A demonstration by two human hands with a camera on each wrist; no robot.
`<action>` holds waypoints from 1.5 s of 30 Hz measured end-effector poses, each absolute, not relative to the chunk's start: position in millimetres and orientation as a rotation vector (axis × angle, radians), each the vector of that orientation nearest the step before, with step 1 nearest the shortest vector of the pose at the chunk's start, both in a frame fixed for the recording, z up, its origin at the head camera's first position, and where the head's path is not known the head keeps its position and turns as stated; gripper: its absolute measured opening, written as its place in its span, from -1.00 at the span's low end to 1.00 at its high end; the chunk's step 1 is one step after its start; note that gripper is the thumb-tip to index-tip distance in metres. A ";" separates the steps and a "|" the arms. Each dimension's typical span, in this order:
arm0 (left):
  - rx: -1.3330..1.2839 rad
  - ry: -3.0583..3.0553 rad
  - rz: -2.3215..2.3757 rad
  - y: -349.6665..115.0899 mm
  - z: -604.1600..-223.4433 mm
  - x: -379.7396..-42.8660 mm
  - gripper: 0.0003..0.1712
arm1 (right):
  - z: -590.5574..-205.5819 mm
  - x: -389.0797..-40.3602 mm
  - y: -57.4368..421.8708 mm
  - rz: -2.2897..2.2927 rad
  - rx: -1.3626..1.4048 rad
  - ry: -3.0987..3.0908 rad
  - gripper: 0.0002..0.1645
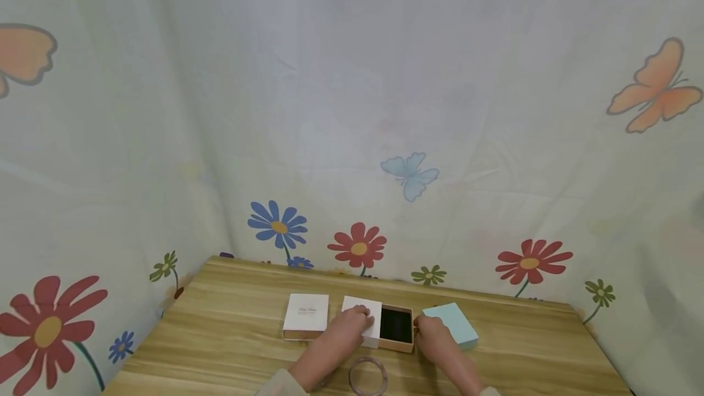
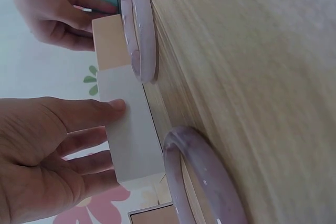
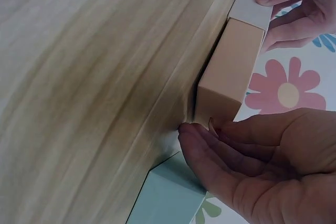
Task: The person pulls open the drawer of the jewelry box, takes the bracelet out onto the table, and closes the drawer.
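Observation:
In the head view, my left hand [image 1: 348,327] grips the white sleeve [image 1: 375,316] of a drawer box, its thumb on the near side and fingers over the far side. A tan drawer [image 1: 396,346] with a black lining sticks out of the sleeve to the right. My right hand [image 1: 434,338] is at the drawer's outer end, where thumb and fingertips pinch a small pull tab [image 3: 211,126]. Two pale purple bangles lie on the near side: one bangle [image 2: 148,30] by the drawer, another bangle [image 2: 202,171] closer to the left wrist camera.
Left of the drawer box is a second box [image 1: 305,313] with a white printed top. A mint-green box [image 1: 452,324] stands just right of it, beside my right hand. Behind the wooden table [image 1: 220,322] hangs a flowered curtain [image 1: 330,109].

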State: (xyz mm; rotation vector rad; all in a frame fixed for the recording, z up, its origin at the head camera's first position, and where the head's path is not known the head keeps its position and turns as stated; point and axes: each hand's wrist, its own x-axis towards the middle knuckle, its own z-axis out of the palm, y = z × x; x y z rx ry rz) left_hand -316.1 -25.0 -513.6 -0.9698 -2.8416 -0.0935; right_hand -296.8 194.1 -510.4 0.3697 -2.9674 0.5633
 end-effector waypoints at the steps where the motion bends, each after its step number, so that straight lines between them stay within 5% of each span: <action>1: -0.966 -2.848 -0.102 -25.0 -513.5 -316.1 -0.57 | -510.5 -297.2 193.9 0.550 0.370 -2.956 -0.91; 7: -0.970 -2.850 -0.103 -24.9 -513.6 -316.0 -0.56 | -515.2 -301.7 192.1 0.465 0.327 -2.910 -0.75; 45: -0.984 -2.784 -0.121 -23.0 -514.8 -316.4 -0.61 | -520.1 -313.9 178.6 0.355 0.265 -2.869 -0.72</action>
